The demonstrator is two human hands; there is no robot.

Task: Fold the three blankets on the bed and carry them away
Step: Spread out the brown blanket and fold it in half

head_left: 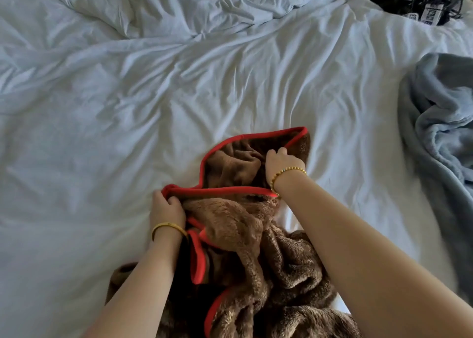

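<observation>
A fluffy brown blanket (245, 255) with a red border lies bunched on the white bed (102, 158), near the front edge. My left hand (166, 207) pinches a red-edged corner at the blanket's left side. My right hand (282, 162) grips the red edge farther out, close to the far corner. A grey-blue blanket (442, 143) lies crumpled at the right side of the bed. A third blanket does not show.
A rumpled white duvet (179, 7) is heaped along the far side of the bed. A dark tangle of cables with white tags (425, 2) sits at the far right corner.
</observation>
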